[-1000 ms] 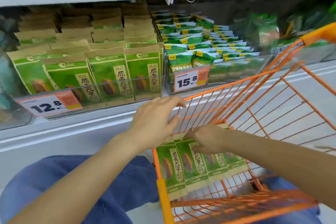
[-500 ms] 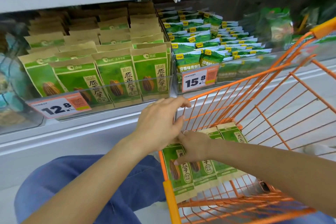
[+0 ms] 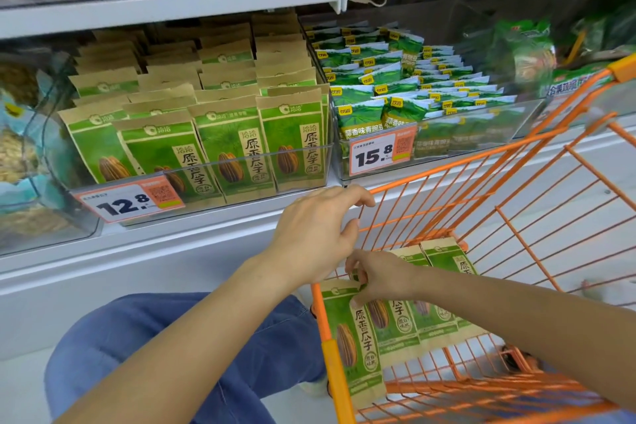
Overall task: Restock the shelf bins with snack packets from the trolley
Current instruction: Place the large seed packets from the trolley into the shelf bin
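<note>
Both hands (left (image 3: pixel 315 234), right (image 3: pixel 382 277)) reach snack packets (image 3: pixel 354 337) in the trolley (image 3: pixel 516 217).

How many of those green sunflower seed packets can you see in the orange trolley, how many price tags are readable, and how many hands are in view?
Seed packets in the trolley: 4
Readable price tags, 12.8 and 15.8: 2
Hands, left hand and right hand: 2
Total: 8
</note>
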`<state>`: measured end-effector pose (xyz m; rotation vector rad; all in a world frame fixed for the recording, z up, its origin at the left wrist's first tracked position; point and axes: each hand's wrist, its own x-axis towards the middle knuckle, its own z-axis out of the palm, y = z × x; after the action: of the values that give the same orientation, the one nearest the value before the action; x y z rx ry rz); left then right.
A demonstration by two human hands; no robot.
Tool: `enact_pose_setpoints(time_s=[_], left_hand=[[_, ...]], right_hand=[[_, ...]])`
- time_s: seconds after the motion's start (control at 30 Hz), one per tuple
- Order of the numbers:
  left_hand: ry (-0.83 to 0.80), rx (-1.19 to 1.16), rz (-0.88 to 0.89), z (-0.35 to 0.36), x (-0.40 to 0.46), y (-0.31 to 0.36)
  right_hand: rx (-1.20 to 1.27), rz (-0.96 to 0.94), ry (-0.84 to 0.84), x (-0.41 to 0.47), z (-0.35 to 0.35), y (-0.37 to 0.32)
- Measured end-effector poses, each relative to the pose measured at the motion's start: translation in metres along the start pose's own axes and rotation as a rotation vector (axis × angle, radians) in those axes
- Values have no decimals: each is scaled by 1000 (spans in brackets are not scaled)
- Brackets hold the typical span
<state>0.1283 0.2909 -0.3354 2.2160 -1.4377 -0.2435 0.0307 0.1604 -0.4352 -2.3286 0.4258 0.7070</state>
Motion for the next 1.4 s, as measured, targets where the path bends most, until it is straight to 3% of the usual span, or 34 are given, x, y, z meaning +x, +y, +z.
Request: enact_pose_setpoints(time_s=[0.13,0.3,0.47,0.6,0.83,0.9,1.03,1.17,1.4], left_hand=[[-6,-4,-7,0,1,-1],[1,4,-13,-2,-1,-2],[23,1,-7,0,-3,-1],[13,-18,-10,-3,-3,-6],[36,-34,18,0,2,-12],[-38,-153,16,-4,4,-14],[-136,-788,-108,-36,3,-4],[-36,-862,-89,-73,-10,5],[285,-682,-192,-152,-62,-27]], right_hand=[[176,-54,-31,-9,-26,11],[-189,-32,-95,-26,-39,10],[-94,-62,-156,-9,-25,-14],[-200,-72,-118,1,-2,-28],[59,-245,-112,-60,-67,-34],[176,-263,-23,-82,-85,-37],[311,-325,276,-103,-117,-54],[410,-453,455,-98,-137,-95],[557,-740,495,-52,-126,-192]])
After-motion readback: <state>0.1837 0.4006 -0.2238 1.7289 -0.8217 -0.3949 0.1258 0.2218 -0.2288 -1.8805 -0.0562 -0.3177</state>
